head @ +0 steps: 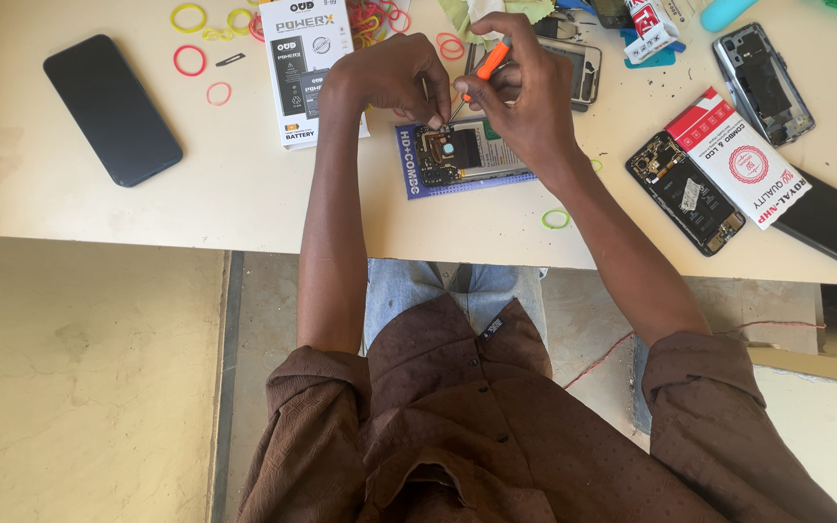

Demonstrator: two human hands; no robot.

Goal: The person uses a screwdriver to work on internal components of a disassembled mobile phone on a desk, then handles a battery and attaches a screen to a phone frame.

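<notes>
Nearest the bottom of the frame is the person's brown dotted shirt [496, 436], both sleeves rolled back so the forearms reach bare up to the pale cream desk [70, 208]. The two hands meet at upper centre over an opened smartphone with its back cover off and circuit board showing [452, 152]. It lies flat on a blue printed card [407, 174], probably to keep it off the desktop and give loose parts a contrasting ground.

The left hand [389, 77] sits just left of the phone's upper edge, its grip pinched with fingertips pressing down on the phone's top corner, apparently to steady it. The right hand [525, 92] hovers directly above the phone, its grip clenched around a slim orange-handled screwdriver [489, 63]. The tool slants down and left, so the tip meets the board right beside the left fingertips. The phone thus lies directly below both grips.

Farther out, at the right of the frame, a second opened phone with exposed black insides [685, 194] lies just beside a red and white parts box [743, 160], with a bare grey phone frame [762, 82] above. At upper left lies a black smartphone, face down or switched off [113, 109]. A white battery box [297, 58] stands near the left hand, and coloured rubber bands [189, 39] are scattered along the far edge.
</notes>
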